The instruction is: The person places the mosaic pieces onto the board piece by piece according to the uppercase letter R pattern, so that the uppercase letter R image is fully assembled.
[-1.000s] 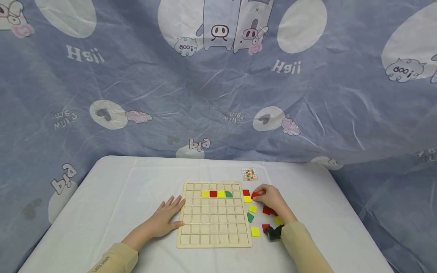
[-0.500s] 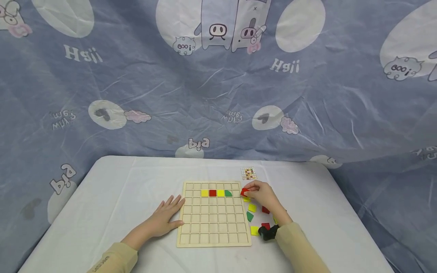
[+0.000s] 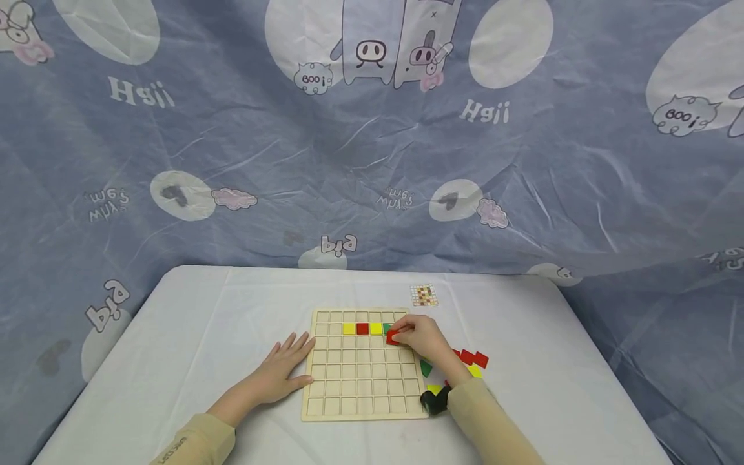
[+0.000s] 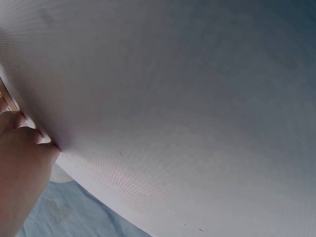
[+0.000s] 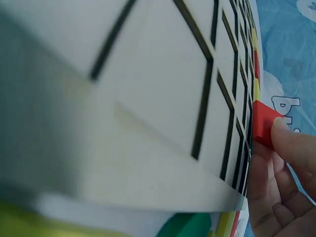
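Observation:
My right hand (image 3: 423,336) pinches a red square tile (image 3: 392,338) between thumb and fingers over the right part of the wooden grid board (image 3: 356,387). In the right wrist view the tile (image 5: 262,123) is tilted, close over the grid, with the thumb on its face. Left of it runs a row of tiles set in the board: yellow (image 3: 349,329), red (image 3: 363,329), yellow (image 3: 376,329) and a partly covered green piece (image 3: 386,328). My left hand (image 3: 281,370) lies flat with fingers spread, fingertips and thumb at the board's left edge.
Loose red tiles (image 3: 467,356), a yellow tile (image 3: 475,372) and a green piece (image 3: 426,368) lie right of the board, some hidden by my right arm. A black wrist device (image 3: 436,401) overlaps others. A small pattern card (image 3: 424,295) lies at the back.
My right hand has moved left from the loose pieces beside the board to over its grid, carrying the red tile. My left hand has stayed in place.

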Demonstrator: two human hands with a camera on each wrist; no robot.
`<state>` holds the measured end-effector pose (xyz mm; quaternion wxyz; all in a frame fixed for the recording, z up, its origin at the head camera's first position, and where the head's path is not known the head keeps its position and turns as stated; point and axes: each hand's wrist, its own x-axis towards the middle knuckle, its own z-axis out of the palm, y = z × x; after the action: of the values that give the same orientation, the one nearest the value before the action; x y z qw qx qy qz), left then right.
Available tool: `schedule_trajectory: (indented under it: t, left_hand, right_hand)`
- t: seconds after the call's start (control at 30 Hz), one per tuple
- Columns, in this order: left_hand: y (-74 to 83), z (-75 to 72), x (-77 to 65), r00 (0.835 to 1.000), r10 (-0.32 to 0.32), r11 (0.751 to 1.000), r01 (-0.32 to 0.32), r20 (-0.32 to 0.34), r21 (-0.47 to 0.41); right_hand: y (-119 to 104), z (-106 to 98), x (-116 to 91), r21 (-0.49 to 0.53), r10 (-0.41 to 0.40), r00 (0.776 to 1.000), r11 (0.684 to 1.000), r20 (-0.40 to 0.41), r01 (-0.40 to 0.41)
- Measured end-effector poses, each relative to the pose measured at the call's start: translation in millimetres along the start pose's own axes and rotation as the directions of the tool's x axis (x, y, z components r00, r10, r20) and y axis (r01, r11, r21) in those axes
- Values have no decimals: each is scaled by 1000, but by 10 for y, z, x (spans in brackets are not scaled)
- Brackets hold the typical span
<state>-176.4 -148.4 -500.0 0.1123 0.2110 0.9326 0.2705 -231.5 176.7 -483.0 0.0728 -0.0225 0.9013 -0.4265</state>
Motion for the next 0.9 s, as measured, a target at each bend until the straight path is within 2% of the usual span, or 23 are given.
schedule_trajectory:
  t: [0.43,0.63,0.77,0.9]
  left_hand:
    - [-39,21,23,1000,-12,1000,12,3,4]
    - [-50,20,21,1000,-9,1000,9,3,-2]
    - [-59,28,30,1000,-4,1000,4,5,0]
    - [-68,33,37,1000,-2,1000,1,5,16]
  right_hand:
    - [-90,81,-32,-151,-74,997,986,-20,70]
    - [-101,45,-46,-109,-52,999,993,-17,50]
    - [-91,-86,-116,-44,4,1000,999,-26,-5]
    - [-25,-224,-235,-65,34,999,997,-25,-36]
